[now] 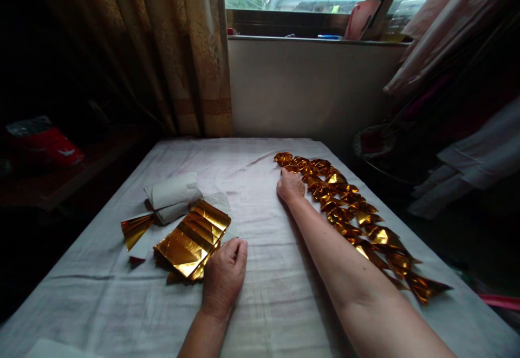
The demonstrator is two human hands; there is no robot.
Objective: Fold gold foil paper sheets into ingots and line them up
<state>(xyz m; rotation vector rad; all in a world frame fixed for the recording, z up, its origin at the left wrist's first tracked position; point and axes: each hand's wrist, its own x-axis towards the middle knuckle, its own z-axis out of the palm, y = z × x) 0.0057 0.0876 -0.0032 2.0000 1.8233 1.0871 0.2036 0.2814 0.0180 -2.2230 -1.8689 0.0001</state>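
A long row of folded gold foil pieces (349,212) runs along the right side of a table covered by a white cloth (260,293). My right hand (290,186) reaches far out and rests at the row's far end, fingers curled down on a folded piece there. My left hand (224,275) lies on the cloth with fingers bent, touching the right edge of a stack of flat gold foil sheets (190,239). One fan-folded gold sheet (136,229) lies left of the stack.
A white paper packet (173,196) lies behind the stack. A brown curtain (162,49) hangs at the back left, a window sill (317,36) with small items beyond the table. Clothes (467,130) hang at the right. A red package (44,144) sits in the dark left.
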